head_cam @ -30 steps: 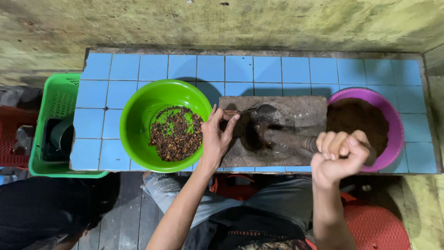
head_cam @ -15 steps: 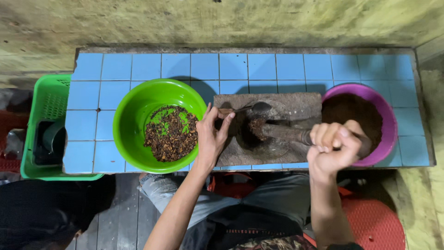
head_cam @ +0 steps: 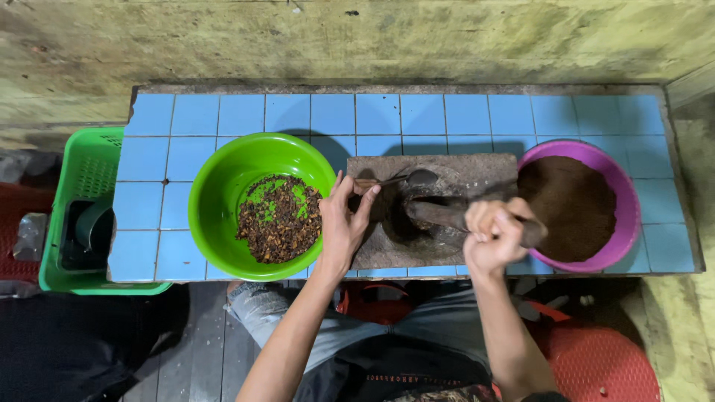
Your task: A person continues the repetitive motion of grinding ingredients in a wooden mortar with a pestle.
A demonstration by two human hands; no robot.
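Observation:
A flat grey grinding stone [head_cam: 447, 167] lies on the blue-tiled counter [head_cam: 372, 112]. My right hand [head_cam: 491, 238] is closed around a dark stone roller [head_cam: 439, 216] that rests across the slab. My left hand [head_cam: 344, 219] presses on the slab's left end, and its fingers hold a metal spoon [head_cam: 410, 179] whose bowl lies on the stone. Just left of that hand sits a green bowl [head_cam: 223, 186] with dark brown crushed bits [head_cam: 279, 223] in it. A purple bowl [head_cam: 625, 216] full of brown ground powder [head_cam: 570, 205] stands at the slab's right end.
A green plastic basket [head_cam: 82, 171] with a dark cup inside hangs off the counter's left end. A stained wall runs along the far side. My legs and a red stool [head_cam: 596, 365] are below the counter's near edge.
My right hand has moved left and forward along the slab with the roller. My left hand stays at the slab's left end. The view has shifted slightly.

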